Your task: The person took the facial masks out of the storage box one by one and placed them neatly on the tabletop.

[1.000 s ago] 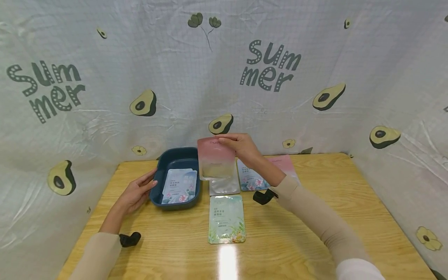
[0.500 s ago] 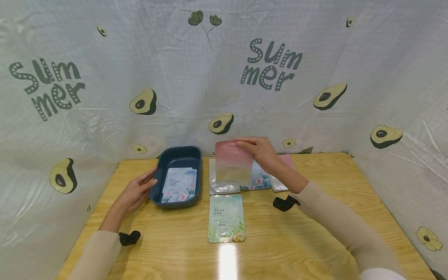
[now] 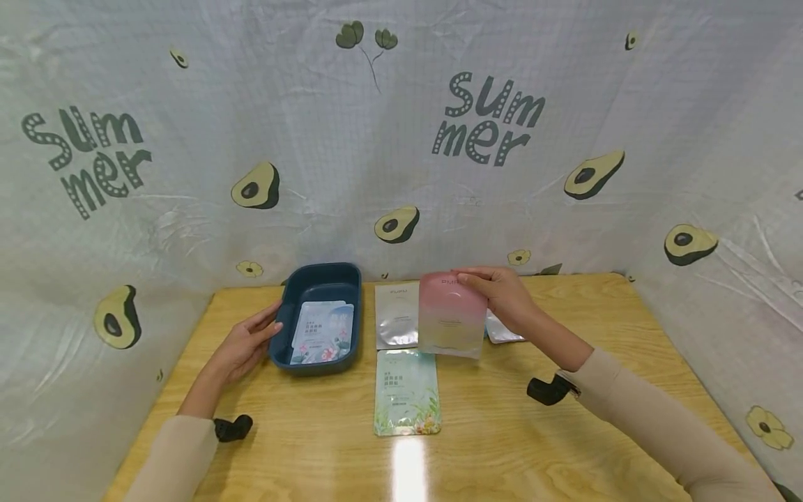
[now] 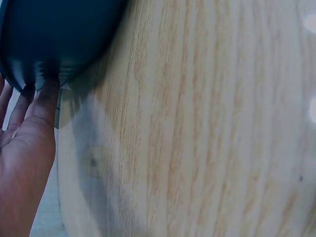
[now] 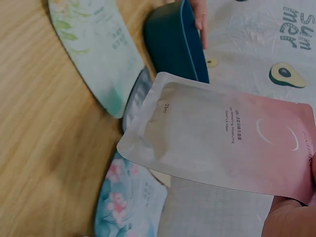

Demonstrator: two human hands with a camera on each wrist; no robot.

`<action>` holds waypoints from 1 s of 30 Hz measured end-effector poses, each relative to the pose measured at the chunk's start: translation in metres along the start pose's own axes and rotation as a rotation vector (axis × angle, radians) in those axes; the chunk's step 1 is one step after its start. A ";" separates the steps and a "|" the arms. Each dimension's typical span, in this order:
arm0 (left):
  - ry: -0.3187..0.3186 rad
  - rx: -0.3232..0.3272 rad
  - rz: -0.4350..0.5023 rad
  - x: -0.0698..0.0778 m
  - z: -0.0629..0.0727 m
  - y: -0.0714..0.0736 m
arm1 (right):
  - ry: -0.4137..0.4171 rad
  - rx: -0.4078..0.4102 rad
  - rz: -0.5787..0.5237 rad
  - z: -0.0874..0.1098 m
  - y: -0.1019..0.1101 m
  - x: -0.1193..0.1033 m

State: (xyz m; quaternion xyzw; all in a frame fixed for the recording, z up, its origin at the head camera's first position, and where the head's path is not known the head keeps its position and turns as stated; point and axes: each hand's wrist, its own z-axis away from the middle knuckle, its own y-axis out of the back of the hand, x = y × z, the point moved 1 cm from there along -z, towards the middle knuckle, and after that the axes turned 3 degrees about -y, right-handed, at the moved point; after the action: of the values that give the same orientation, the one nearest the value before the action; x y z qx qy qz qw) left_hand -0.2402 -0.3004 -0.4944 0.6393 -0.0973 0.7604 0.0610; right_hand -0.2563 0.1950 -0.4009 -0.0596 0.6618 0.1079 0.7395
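My right hand (image 3: 507, 296) pinches the top edge of a pink-to-white sheet mask packet (image 3: 450, 317), which hangs above the table. In the right wrist view this mask packet (image 5: 217, 133) reads "Essence Mask". My left hand (image 3: 246, 345) touches the outer left wall of a dark blue bin (image 3: 348, 362) with fairly straight fingers; in the left wrist view its fingertips lie against the bin (image 4: 64, 39). Blue floral mask packets (image 3: 320, 335) lie inside the bin. Behind the held packet, a blue floral packet (image 5: 118, 202) is mostly hidden in the head view.
A silver-white packet (image 3: 395, 314) lies right of the bin, partly covered by the held one. In front of it lies a green floral packet (image 3: 408, 394). Another packet (image 3: 500, 329) shows under the right forearm. A patterned white curtain (image 3: 401, 139) stands behind the wooden table (image 3: 301, 446).
My right hand has carried the pink mask packet rightward and lower, away from the bin, uncovering part of the silver-white packet. My left hand has stayed at the bin.
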 end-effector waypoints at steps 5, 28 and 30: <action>-0.008 -0.007 0.002 0.002 -0.003 0.002 | -0.019 -0.005 -0.044 0.011 0.015 0.008; -0.011 -0.014 -0.062 0.004 -0.006 0.007 | -0.194 0.082 0.019 0.049 0.029 0.106; -0.009 -0.014 -0.049 0.003 -0.007 0.005 | -0.166 0.076 0.032 0.047 0.025 0.112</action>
State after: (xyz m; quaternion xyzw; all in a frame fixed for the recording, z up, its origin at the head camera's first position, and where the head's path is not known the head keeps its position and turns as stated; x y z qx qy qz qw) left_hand -0.2485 -0.3040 -0.4930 0.6443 -0.0874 0.7551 0.0835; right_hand -0.2054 0.2392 -0.5052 -0.0118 0.6027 0.0993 0.7917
